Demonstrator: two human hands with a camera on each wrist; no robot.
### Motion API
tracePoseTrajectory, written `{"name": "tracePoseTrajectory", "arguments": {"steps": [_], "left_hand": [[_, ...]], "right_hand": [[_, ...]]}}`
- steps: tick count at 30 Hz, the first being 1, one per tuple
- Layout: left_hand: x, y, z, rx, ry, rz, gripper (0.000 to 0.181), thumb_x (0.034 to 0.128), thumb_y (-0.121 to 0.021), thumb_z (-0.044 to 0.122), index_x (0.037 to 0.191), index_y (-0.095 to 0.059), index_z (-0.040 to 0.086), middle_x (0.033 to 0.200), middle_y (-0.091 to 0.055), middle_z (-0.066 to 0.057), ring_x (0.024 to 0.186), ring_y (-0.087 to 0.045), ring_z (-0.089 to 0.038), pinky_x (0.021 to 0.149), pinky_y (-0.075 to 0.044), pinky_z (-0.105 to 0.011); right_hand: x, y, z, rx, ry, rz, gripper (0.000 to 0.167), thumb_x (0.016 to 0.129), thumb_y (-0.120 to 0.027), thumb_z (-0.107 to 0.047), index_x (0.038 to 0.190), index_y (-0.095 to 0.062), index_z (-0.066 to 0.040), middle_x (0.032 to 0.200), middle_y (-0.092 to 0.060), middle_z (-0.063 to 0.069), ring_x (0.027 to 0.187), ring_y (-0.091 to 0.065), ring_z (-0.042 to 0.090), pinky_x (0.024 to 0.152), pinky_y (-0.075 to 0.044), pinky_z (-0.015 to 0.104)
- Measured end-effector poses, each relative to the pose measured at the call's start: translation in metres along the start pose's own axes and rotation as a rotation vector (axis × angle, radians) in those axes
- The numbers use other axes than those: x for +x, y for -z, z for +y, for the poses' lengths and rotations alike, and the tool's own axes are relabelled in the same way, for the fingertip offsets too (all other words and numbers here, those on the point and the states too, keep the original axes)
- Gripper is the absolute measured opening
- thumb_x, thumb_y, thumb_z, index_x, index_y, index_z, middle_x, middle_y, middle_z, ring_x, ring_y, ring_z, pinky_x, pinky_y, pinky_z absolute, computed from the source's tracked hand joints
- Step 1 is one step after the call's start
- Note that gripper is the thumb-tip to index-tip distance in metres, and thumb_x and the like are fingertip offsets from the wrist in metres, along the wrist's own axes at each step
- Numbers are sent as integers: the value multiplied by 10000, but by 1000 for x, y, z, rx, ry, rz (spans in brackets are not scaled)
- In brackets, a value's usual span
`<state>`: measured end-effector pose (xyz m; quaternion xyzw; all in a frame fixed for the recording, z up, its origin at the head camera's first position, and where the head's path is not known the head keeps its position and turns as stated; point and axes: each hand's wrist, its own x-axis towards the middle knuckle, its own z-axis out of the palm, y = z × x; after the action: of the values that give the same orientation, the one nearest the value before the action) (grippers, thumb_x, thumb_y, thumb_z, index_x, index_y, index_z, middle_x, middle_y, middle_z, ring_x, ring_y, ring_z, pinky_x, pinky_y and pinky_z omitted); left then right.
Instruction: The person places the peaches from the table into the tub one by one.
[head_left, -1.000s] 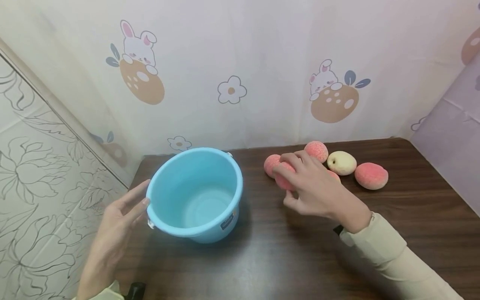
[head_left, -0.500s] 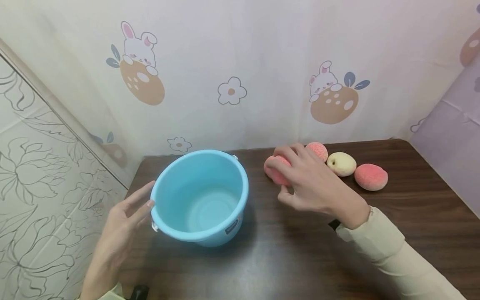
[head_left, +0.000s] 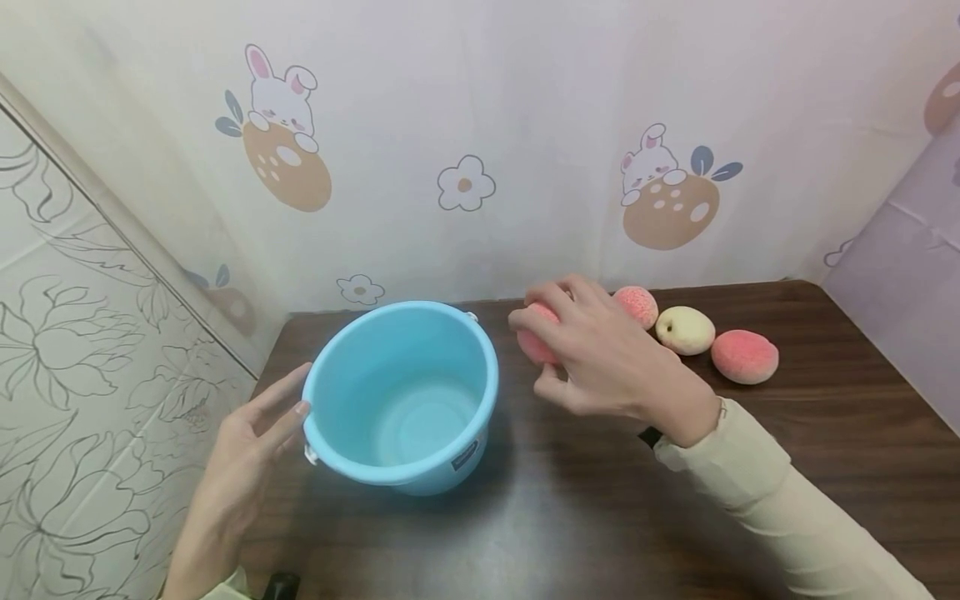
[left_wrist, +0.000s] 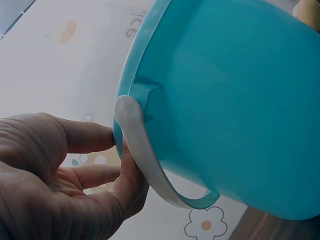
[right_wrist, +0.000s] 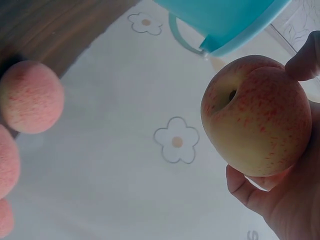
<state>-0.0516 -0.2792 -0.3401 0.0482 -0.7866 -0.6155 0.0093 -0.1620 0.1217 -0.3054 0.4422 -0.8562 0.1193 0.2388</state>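
Note:
The light-blue bucket [head_left: 405,392] stands tilted on the dark wooden table. At its left rim, my left hand [head_left: 236,475] pinches the edge between thumb and fingers; the left wrist view shows this grip [left_wrist: 75,170] beside the white handle joint. My right hand [head_left: 615,358], right of the bucket, grips a pink peach [head_left: 537,335]. From the right wrist, the held peach [right_wrist: 257,117] looks yellow and red, with its stem dimple showing. Whatever lies behind the right hand is partly hidden in the head view.
Right of my right hand lie a speckled pink peach [head_left: 636,307], a pale yellow peach [head_left: 686,330] and a pink-red peach [head_left: 745,357]. Several pink fruits, one of them whole [right_wrist: 32,97], line the right wrist view's left side. A patterned curtain [head_left: 525,150] hangs behind the table.
The right hand has moved left toward the bucket, carrying the peach with it. The bucket and left hand shifted slightly right, then stayed nearly still.

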Motion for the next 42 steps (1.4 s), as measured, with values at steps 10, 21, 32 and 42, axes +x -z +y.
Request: {"name": "tracePoseTrajectory", "arguments": {"steps": [10, 21, 32, 42], "left_hand": [[0, 0, 0, -2, -6, -2, 592, 1043, -656, 262, 1574, -454, 97, 1654, -436, -95, 1378, -537, 2, 990, -515, -145], [-1, 1, 1, 6, -9, -11, 590, 1049, -646, 256, 1579, -445, 96, 1659, -428, -97, 1425, -507, -31, 1000, -502, -138], [-2, 1, 2, 48, 5, -8, 584, 1048, -646, 284, 1579, -456, 132, 1654, -439, -84, 1469, -481, -92, 999, -502, -146], [-1, 0, 2, 67, 18, -3, 597, 1046, -647, 320, 1584, -452, 149, 1661, -429, -80, 1523, -442, -205, 1008, -497, -160]], "right_hand": [[26, 1, -11, 42, 76, 39, 446, 763, -611, -235, 1207, -613, -188, 1118, -579, 32, 1041, -510, 277, 903, -452, 439], [50, -4, -19, 46, 133, 41, 465, 745, -577, -237, 1205, -617, -185, 1102, -588, 34, 1000, -518, 269, 785, -460, 415], [72, -14, -30, 66, 169, -42, 287, 757, -589, -249, 1040, -580, -207, 1083, -566, 15, 975, -496, 239, 778, -434, 382], [90, -27, -37, 40, 206, -143, 347, 783, -567, -255, 1128, -593, -219, 1084, -554, -2, 972, -476, 224, 791, -424, 365]]}}
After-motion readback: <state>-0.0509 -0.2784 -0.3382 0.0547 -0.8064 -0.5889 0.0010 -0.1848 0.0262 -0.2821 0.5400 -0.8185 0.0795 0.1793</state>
